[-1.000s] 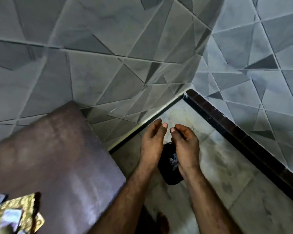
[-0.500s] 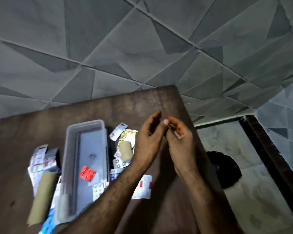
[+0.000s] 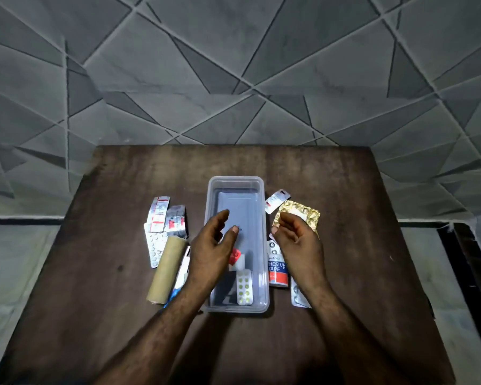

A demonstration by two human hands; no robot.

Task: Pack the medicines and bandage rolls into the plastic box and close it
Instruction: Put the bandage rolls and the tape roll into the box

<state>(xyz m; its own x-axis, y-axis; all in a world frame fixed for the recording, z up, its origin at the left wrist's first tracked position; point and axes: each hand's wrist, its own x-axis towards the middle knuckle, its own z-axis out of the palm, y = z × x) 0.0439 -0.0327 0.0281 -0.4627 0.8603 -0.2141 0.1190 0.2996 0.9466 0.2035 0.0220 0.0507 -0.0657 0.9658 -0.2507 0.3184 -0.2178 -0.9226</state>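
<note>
Head view: one clear plastic box [image 3: 257, 273] mid-table [image 3: 95, 315], lidless, holding two blister strips [image 3: 244, 289], perhaps more. One tan bandage roll [image 3: 165, 269] left; one tape roll [image 3: 277, 270] right. Left hand [image 3: 210, 251], right hand [image 3: 299, 241] hovering, loosely curled, empty.

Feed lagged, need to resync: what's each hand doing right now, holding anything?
Left hand: open, empty, above the box.
Right hand: fingers loosely curled, empty, over the gold foil strip.
</note>
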